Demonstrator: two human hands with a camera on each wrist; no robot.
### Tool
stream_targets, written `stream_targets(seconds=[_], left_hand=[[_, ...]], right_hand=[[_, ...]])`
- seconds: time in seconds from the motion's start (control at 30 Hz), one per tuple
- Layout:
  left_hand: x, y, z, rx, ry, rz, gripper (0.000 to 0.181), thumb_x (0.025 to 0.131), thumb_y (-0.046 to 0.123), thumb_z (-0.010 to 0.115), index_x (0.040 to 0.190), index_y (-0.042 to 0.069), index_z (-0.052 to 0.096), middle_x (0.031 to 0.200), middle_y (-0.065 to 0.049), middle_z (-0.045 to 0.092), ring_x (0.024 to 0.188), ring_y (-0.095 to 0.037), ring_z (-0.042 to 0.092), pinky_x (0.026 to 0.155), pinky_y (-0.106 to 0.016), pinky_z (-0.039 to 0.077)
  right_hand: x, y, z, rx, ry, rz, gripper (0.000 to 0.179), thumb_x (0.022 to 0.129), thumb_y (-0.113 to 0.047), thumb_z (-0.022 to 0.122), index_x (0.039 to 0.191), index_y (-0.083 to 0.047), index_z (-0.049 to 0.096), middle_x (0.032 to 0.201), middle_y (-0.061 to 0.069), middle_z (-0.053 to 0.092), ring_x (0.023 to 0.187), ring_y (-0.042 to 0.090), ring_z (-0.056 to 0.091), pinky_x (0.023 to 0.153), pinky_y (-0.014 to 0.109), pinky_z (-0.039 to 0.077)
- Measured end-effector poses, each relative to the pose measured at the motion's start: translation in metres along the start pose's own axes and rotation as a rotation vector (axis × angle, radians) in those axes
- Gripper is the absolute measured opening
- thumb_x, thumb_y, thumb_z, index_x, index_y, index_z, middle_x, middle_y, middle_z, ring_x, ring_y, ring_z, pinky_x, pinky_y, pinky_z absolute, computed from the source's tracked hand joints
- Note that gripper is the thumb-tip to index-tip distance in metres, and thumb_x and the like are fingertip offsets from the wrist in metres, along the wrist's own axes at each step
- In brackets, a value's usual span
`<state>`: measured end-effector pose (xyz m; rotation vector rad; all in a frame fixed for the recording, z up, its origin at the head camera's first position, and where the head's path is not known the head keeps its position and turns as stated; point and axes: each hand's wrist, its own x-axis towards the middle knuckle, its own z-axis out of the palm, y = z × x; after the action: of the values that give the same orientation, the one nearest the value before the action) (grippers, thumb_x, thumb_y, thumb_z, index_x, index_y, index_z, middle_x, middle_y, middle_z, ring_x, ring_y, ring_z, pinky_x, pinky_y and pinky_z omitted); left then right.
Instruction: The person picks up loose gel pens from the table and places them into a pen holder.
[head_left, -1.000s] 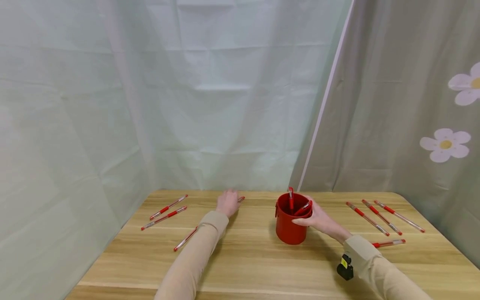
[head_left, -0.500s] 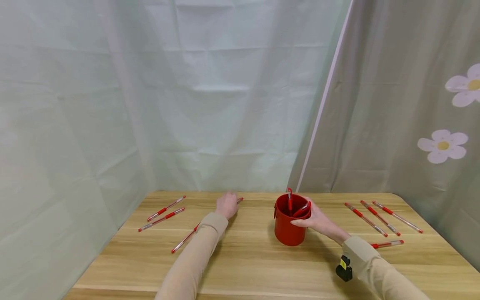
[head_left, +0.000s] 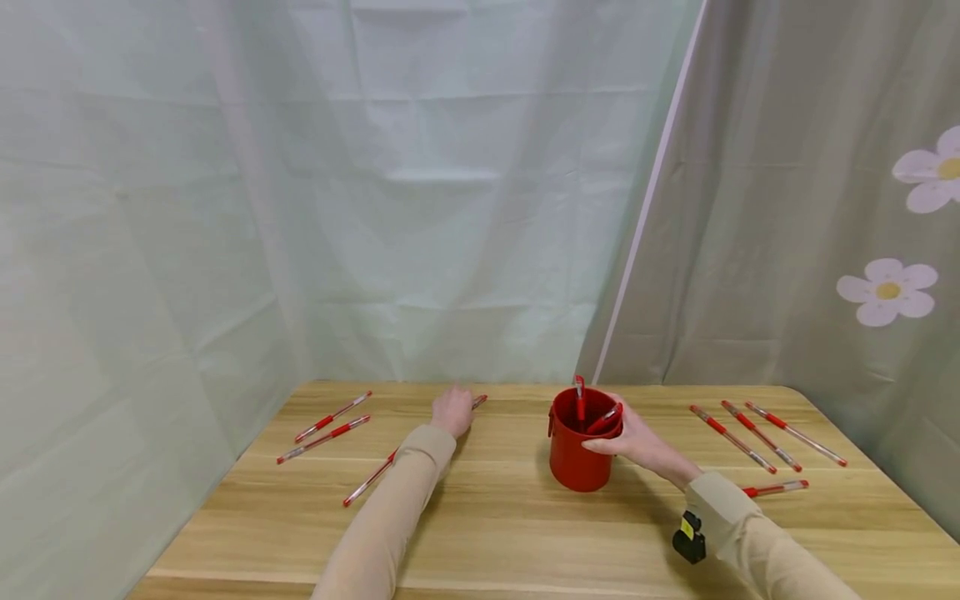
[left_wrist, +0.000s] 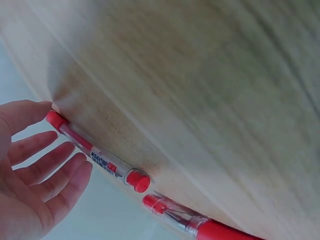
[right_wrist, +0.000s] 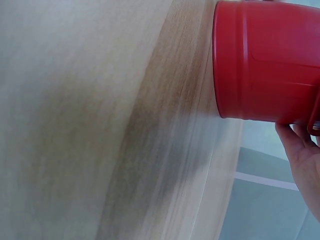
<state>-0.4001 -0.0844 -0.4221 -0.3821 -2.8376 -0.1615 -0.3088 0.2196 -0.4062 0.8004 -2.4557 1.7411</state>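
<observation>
My left hand (head_left: 452,410) is low at the far side of the table, over a red gel pen (left_wrist: 105,156). In the left wrist view its fingers are extended and spread along that pen, with the thumb tip right at the pen's red end. One end of the pen shows past the hand in the head view. My right hand (head_left: 637,439) grips the side of a round red pen cup (head_left: 577,467), thumb in front, other fingers hidden behind it. Two red pens stand inside: one upright (head_left: 580,402), one leaning pen (head_left: 604,419).
A red pen (head_left: 367,483) lies partly under the left forearm, and two pens (head_left: 324,440) lie further left. Right of the cup are three slanted pens (head_left: 763,436) and another pen (head_left: 783,487) by the right sleeve. Curtains (head_left: 450,208) hang behind the wooden table (head_left: 510,533).
The head view shifts only slightly. Both hands, the cup and the pens hold the same places on the table.
</observation>
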Motion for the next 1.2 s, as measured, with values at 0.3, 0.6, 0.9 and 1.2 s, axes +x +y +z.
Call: stream_targets(seconds=[0.3, 0.6, 0.9, 1.2], left_hand=[[-0.007, 0.003, -0.006, 0.004, -0.011, -0.015, 0.008, 0.081, 0.010, 0.067, 0.080, 0.003, 0.064, 0.073, -0.011, 0.055, 0.068, -0.025, 0.057, 0.052, -0.036, 0.048], [-0.004, 0.003, -0.003, -0.008, -0.051, -0.065, 0.010, 0.083, 0.010, 0.065, 0.087, 0.001, 0.065, 0.077, -0.013, 0.054, 0.074, -0.027, 0.057, 0.056, -0.041, 0.049], [0.006, -0.003, 0.023, 0.002, 0.031, 0.003, 0.002, 0.080, 0.000, 0.066, 0.080, 0.001, 0.064, 0.073, -0.015, 0.054, 0.066, -0.029, 0.057, 0.049, -0.040, 0.048], [-0.009, 0.006, 0.001, 0.011, 0.025, 0.033, 0.004, 0.082, -0.001, 0.063, 0.079, 0.002, 0.064, 0.074, -0.013, 0.053, 0.067, -0.026, 0.058, 0.052, -0.036, 0.049]], right_hand=[[0.000, -0.001, 0.000, -0.013, 0.004, 0.020, 0.071, 0.075, -0.014, 0.074, 0.132, -0.003, 0.033, 0.126, 0.015, 0.042, 0.110, 0.031, 0.043, 0.086, 0.039, 0.040], [-0.001, -0.001, 0.000, -0.026, 0.005, 0.023, 0.071, 0.075, -0.018, 0.074, 0.131, -0.004, 0.032, 0.125, 0.014, 0.042, 0.111, 0.031, 0.042, 0.087, 0.041, 0.038], [-0.002, 0.001, 0.001, -0.047, 0.005, 0.040, 0.071, 0.076, -0.018, 0.074, 0.131, -0.002, 0.032, 0.126, 0.015, 0.041, 0.111, 0.031, 0.042, 0.087, 0.041, 0.038], [-0.001, -0.004, 0.001, -0.032, 0.004, 0.030, 0.071, 0.076, -0.015, 0.073, 0.132, 0.000, 0.031, 0.126, 0.017, 0.041, 0.112, 0.031, 0.042, 0.088, 0.041, 0.038]])
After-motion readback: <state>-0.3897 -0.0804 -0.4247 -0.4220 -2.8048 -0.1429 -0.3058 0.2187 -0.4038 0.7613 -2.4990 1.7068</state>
